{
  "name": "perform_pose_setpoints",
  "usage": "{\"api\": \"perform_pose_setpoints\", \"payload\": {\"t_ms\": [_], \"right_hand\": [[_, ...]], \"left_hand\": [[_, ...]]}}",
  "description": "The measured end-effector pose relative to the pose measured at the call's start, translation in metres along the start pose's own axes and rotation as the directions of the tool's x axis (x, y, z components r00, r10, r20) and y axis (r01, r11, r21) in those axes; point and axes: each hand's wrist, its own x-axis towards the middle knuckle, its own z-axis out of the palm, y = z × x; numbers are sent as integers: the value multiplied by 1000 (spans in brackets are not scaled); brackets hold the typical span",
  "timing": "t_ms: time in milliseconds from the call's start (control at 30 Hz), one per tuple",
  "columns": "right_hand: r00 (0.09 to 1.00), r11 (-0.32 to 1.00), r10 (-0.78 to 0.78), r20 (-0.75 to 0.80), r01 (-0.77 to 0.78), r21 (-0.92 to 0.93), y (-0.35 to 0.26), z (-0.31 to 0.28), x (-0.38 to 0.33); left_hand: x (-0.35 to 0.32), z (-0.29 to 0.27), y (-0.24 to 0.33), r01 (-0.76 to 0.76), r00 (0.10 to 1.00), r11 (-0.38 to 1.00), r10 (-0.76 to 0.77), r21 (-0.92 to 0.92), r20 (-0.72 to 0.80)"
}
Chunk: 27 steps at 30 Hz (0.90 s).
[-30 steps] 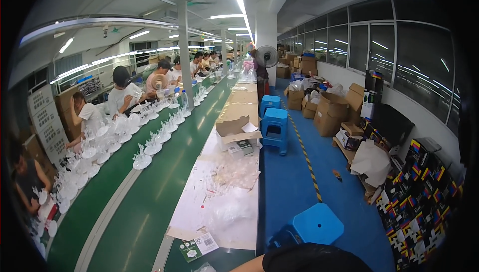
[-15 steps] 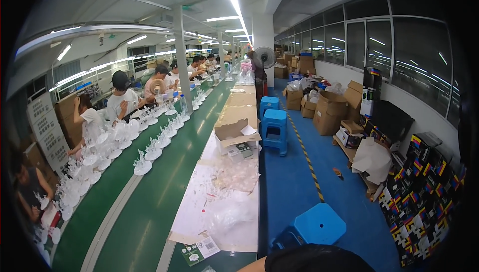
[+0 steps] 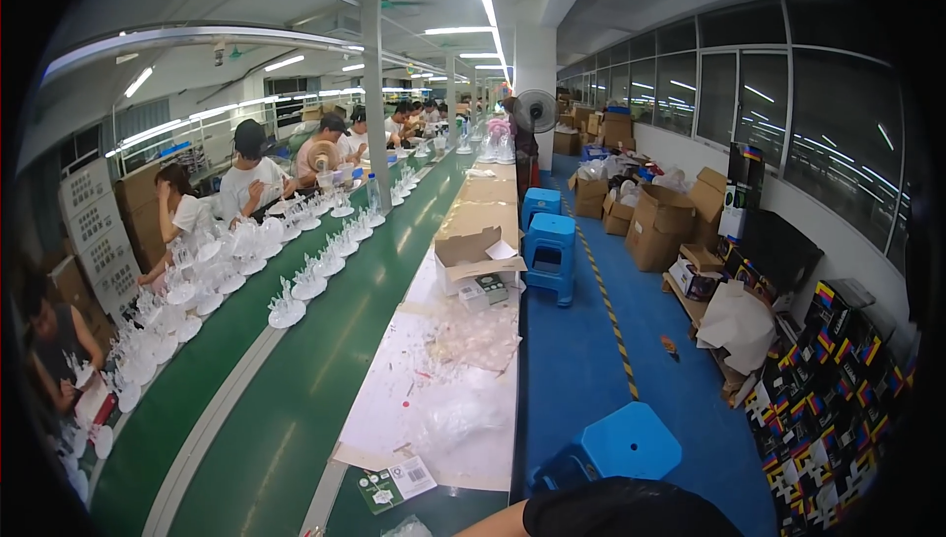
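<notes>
Neither of my hands shows. At the lower edge, a bare forearm (image 3: 498,522) comes out of a black sleeve (image 3: 621,509) and runs left, out of the picture. Nearest to it is the workbench, where a green and white printed carton (image 3: 396,483) lies flat at the near end of a white board (image 3: 394,379). A piece of clear plastic bag (image 3: 407,527) is cut off by the bottom edge. Crumpled clear plastic (image 3: 463,424) and small scraps lie on the board. Farther back stands an opened brown cardboard box (image 3: 471,253), with a small green and white box (image 3: 483,291) before it.
Left of the bench runs a green conveyor (image 3: 286,389) with rows of white, clear-topped round-based pieces (image 3: 288,305). Several co-workers (image 3: 251,177) sit beyond it. Blue stools (image 3: 631,440) stand at the right. Stacked black cartons (image 3: 818,399) and brown boxes (image 3: 658,227) line the window wall.
The view has turned slightly, so most of the scene sits a little farther right. More of the bare forearm shows at the lower edge. Things on the bench look unmoved.
</notes>
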Motion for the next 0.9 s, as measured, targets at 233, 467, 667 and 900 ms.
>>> {"api": "perform_pose_setpoints", "payload": {"t_ms": [233, 467, 667, 900], "right_hand": [[998, 998, -55, 8, 55, -27, -5, -4, -5], [988, 968, -157, 11, 156, -195, -4, -4, -5], [979, 964, -205, 6, 203, -172, -7, -3, -5], [990, 984, -137, 40, 140, -110, -7, -3, -7]], "left_hand": [[-4, 12, 33, 23, 1000, 999, -23, -45, 14], [-4, 8, 20, 24, 996, 999, -22, -27, 87], [-4, 3, -12, 68, 995, 990, -59, -124, 77], [-5, 6, -4, 160, 987, 952, -154, -261, 44]]}}
